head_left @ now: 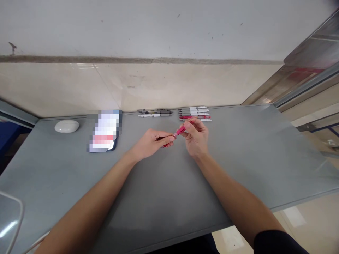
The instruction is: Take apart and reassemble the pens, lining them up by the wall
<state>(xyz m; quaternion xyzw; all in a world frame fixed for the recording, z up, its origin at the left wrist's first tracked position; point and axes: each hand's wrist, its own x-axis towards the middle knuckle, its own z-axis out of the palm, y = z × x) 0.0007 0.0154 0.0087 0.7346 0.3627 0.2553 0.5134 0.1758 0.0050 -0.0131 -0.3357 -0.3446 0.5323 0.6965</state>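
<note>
A red pen is held between both hands above the grey table, tilted up toward the right. My left hand pinches its lower left part, and a bit of red shows below those fingers. The upper right end is in the fingers of my right hand, which partly cover it. Just beyond my right hand lies a row of pens, several white and grey with a red one near the front. Left of that row is a second group of pens, dark ones behind a white and grey one.
The grey table meets a tiled wall at the back. A phone with a blurred screen and a white rounded case are on the left. A white cable runs along the near left corner.
</note>
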